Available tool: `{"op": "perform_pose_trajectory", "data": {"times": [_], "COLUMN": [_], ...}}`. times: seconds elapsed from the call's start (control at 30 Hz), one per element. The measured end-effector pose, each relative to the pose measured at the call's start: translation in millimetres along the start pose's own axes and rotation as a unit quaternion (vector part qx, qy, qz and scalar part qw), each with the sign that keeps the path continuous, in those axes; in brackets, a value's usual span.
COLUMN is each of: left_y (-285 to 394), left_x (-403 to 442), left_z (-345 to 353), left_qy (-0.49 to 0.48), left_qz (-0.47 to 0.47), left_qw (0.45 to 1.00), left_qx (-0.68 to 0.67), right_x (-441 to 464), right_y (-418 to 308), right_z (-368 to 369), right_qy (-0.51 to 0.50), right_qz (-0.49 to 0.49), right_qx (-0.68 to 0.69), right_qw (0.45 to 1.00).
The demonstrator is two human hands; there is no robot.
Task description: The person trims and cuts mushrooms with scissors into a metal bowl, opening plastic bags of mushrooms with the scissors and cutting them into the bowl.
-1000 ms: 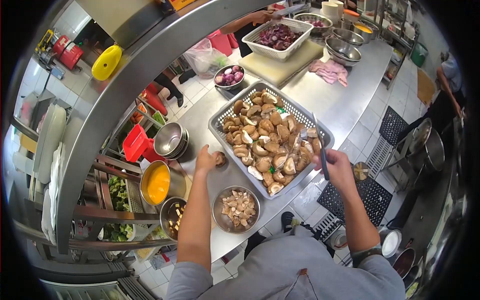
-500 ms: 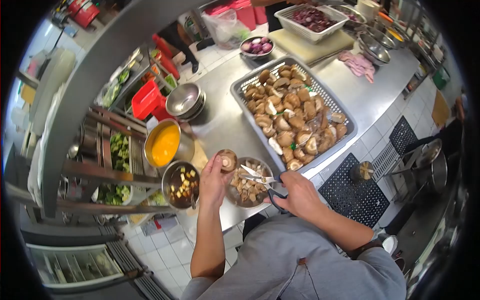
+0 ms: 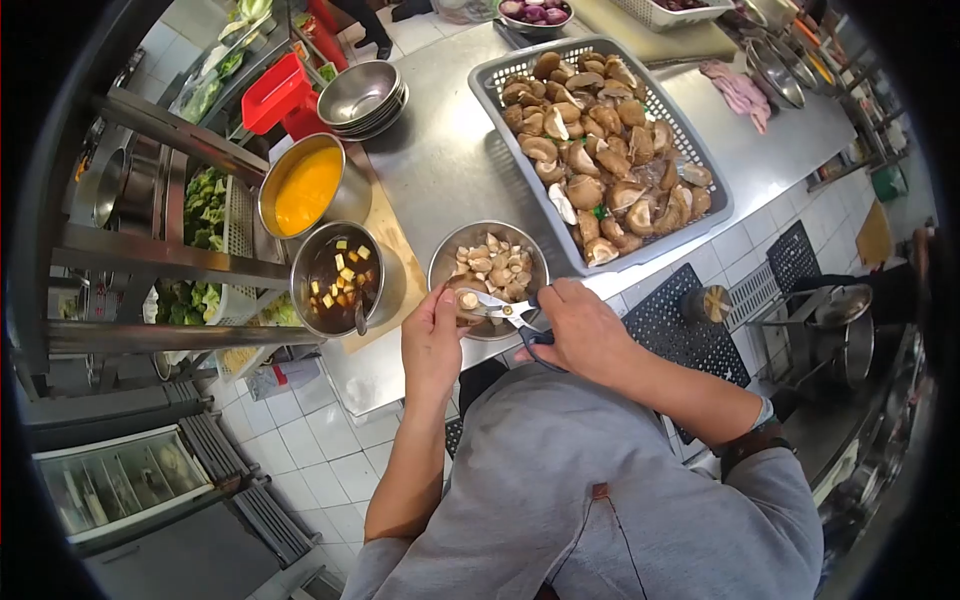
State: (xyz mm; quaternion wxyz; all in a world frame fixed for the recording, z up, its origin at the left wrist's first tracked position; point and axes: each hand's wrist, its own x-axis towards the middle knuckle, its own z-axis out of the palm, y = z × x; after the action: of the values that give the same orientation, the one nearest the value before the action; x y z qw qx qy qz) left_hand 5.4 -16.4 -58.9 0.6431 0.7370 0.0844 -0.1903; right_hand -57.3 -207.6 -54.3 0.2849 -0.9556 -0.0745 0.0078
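My left hand (image 3: 431, 338) grips a brown mushroom (image 3: 463, 312) with its pale stem facing up. In my right hand (image 3: 592, 328) is a pair of scissors (image 3: 516, 310) with dark handles. Their blades are at the mushroom's stem; whether they have cut into it I cannot tell. Just beyond both hands, partly hidden by them, stands a metal bowl (image 3: 437, 254) holding many pale mushroom stems (image 3: 497, 264). A grey plastic basket (image 3: 722, 190) full of brown mushrooms (image 3: 607, 140) lies farther off to the right.
On the left stand a pot of orange liquid (image 3: 309, 190) and a pot of dark liquid with yellow cubes (image 3: 345, 280), beside a wooden board (image 3: 405, 300). Stacked metal bowls (image 3: 362, 97) sit behind them. A pink cloth (image 3: 738, 95) lies on the steel table (image 3: 430, 160) at right.
The scissors have come to the mushroom stem, where before they were apart from it. My left hand has lowered the mushroom to the bowl's near side. The camera view has shifted.
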Motion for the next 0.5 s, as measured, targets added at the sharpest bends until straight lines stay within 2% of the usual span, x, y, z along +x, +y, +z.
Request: {"op": "perform_pose_trajectory", "data": {"times": [0.33, 0.4, 0.43, 0.5], "left_y": [-6.4, -5.6, -5.1, -10.7], "left_x": [5.7, 10.0, 13.5, 12.8], "left_z": [5.2, 3.9, 4.0, 3.9], "left_qy": [0.011, 0.004, 0.004, -0.012], "left_qz": [-0.020, -0.038, -0.032, -0.052], "left_qw": [0.999, 0.999, 0.999, 0.999], "left_qx": [0.034, 0.039, 0.043, 0.013], "right_x": [-4.6, -3.4, -3.1, -11.7], "right_y": [6.4, 14.7, 16.7, 15.0], "right_z": [21.7, 23.6, 24.3, 28.8], "right_qy": [-0.065, -0.109, -0.102, 0.047], "right_qz": [0.084, 0.101, 0.100, 0.026], "right_qx": [0.047, 0.067, 0.069, 0.055], "right_qw": [0.993, 0.987, 0.987, 0.997]}}
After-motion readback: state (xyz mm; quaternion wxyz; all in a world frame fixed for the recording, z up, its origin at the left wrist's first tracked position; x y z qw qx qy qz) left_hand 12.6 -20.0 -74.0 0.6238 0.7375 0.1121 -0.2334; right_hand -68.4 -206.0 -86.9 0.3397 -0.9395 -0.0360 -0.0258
